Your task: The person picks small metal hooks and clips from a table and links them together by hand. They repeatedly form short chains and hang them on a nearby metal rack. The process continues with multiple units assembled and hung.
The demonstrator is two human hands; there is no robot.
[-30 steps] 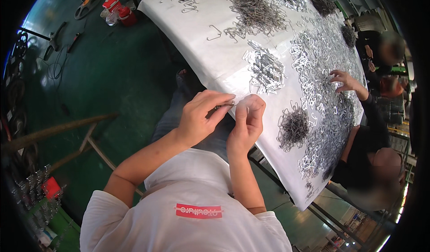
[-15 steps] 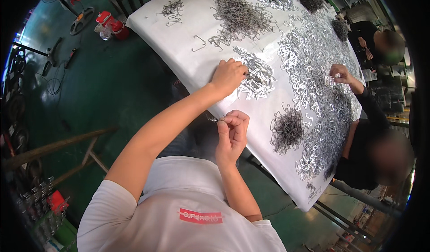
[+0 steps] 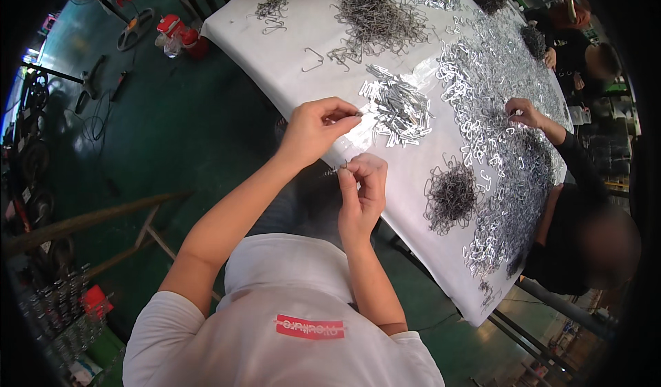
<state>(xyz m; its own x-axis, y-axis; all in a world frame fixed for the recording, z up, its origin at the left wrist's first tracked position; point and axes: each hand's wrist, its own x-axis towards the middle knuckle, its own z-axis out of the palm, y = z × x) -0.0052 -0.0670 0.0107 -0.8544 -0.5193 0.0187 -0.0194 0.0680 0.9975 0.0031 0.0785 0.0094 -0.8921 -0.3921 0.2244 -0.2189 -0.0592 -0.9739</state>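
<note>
Silver clips [image 3: 401,111] lie on the table [image 3: 406,180] just right of the left hand [image 3: 320,129], now drawn back, fingertips together, suggesting one was picked, while the nearer right hand [image 3: 363,191] pinches a wire [image 3: 345,166].

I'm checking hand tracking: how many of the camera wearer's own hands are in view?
2: the left hand, beside the pile of shiny metal pieces, and the right hand, lower, at the white-topped table's near edge. Neither is hidden.
</note>
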